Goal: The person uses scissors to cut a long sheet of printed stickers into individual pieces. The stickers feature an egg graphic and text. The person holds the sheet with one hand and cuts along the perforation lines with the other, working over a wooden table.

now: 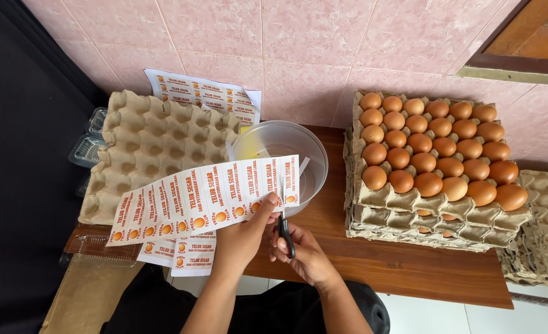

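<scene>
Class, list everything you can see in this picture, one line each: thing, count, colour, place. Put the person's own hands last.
Printed paper label sheet: one, white and orange, held over bench.
Black-handled scissors: one, cutting sheet's right end.
Clear round plastic tub: one, bench centre.
Empty cardboard egg tray: grey-brown, left.
Brown eggs: many, on stacked trays, right.
Wooden bench: one, brown.
Spare label sheets: against pink tiled wall.
Left hand: fingers pinching sheet.
Right hand: working scissors.

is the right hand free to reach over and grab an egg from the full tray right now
Probably not as it stands: the right hand is closed on the scissors, cutting the label sheet the left hand holds. The path over the wooden table to the egg tray looks unobstructed, though.
</scene>
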